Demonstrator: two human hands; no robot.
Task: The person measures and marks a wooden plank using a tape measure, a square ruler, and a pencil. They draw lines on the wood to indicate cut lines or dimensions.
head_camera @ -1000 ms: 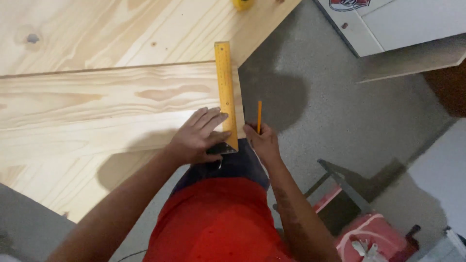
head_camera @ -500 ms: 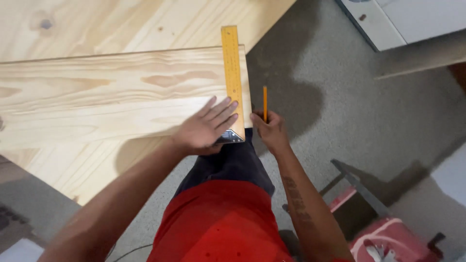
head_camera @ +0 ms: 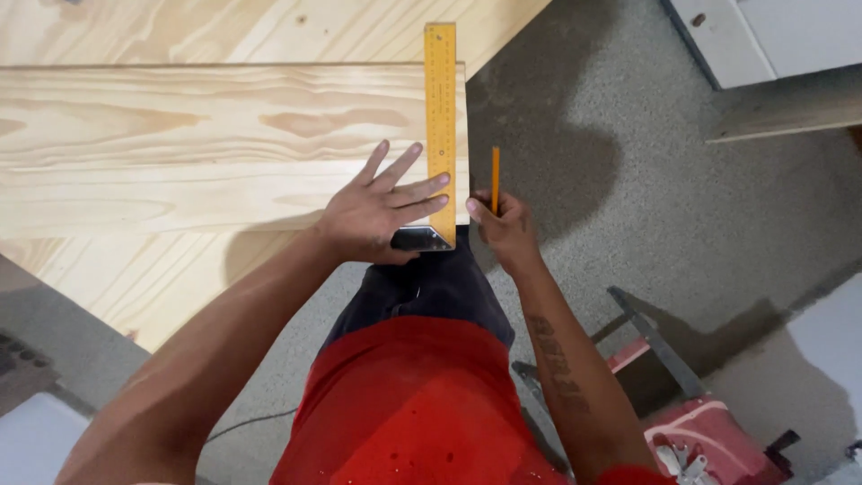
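While left hand (head_camera: 377, 211) spread flat presses square (head_camera: 440, 126) on board (head_camera: 206, 144), right hand (head_camera: 505, 224) pinches pencil (head_camera: 495, 175)

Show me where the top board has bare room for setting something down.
The pale pine board lies bare left of the left hand. Its right end is crowded: the yellow try square, that hand pressing it, and the right hand holding an orange pencil.

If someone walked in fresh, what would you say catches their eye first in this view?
Probably the yellow try square, lying across the right end of the pale pine board, with the left hand spread flat, fingertips on it. Just right of the board's end, the right hand holds an orange pencil upright, above the grey speckled floor.
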